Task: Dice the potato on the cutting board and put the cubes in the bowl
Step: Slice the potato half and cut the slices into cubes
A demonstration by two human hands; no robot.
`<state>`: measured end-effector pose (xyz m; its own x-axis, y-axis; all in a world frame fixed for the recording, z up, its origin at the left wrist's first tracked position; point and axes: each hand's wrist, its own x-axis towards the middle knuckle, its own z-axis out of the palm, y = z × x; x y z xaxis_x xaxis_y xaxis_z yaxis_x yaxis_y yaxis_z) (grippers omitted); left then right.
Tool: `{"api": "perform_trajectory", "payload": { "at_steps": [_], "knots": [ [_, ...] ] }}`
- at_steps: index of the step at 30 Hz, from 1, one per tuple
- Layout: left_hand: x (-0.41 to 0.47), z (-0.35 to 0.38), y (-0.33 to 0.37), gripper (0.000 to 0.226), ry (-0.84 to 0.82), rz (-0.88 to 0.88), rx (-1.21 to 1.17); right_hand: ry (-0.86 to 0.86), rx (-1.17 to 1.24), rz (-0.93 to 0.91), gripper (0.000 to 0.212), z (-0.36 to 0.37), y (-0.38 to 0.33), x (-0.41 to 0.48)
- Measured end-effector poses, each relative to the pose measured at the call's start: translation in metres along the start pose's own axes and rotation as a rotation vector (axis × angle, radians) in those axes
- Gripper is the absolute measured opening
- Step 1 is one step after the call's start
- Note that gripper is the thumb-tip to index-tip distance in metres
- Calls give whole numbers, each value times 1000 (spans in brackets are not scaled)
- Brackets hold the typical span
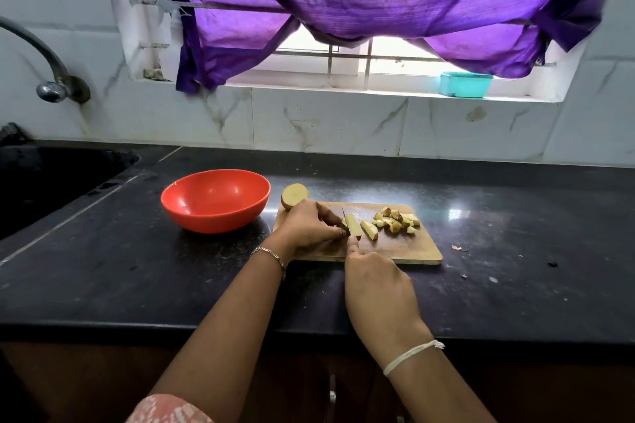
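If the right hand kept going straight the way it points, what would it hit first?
Likely the potato strip that the left hand pinches on the cutting board, beside the knife in the right hand; depth unclear.

A single head-worn camera looked forward and down from above the counter's near edge, facing the tiled wall and window. It sat close: the board lay mid-frame and the forearms rose from the bottom edge. The wide lens took in the sink at far left.

Knife against potato strip on board
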<state>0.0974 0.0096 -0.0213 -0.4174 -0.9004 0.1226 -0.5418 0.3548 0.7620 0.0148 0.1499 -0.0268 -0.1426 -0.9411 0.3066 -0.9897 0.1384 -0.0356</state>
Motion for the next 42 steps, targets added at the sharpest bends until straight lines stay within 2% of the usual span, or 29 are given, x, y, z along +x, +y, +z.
{"api": "perform_trajectory", "payload": {
  "at_steps": [12, 19, 23, 31, 37, 42],
  "knots": [
    [-1, 1, 1, 24, 7, 18, 0, -26, 36, -8, 45, -17, 3, 9],
    [-2, 0, 3, 18, -3, 5, 4, -134, 45, 15, 36, -32, 8, 20],
    [-1, 0, 2, 20, 0, 9, 18, -168, 54, 14, 37, -38, 11, 22],
    [0, 8, 4, 24, 134, 8, 69, -79, 79, 9, 52, -24, 8, 7],
    [3, 10, 3, 23, 144, 8, 96, -80, 59, 3, 62, -18, 9, 7],
    [7, 11, 0, 20, 112, -7, 67, -84, 27, 1, 63, -11, 6, 9]
  ]
}}
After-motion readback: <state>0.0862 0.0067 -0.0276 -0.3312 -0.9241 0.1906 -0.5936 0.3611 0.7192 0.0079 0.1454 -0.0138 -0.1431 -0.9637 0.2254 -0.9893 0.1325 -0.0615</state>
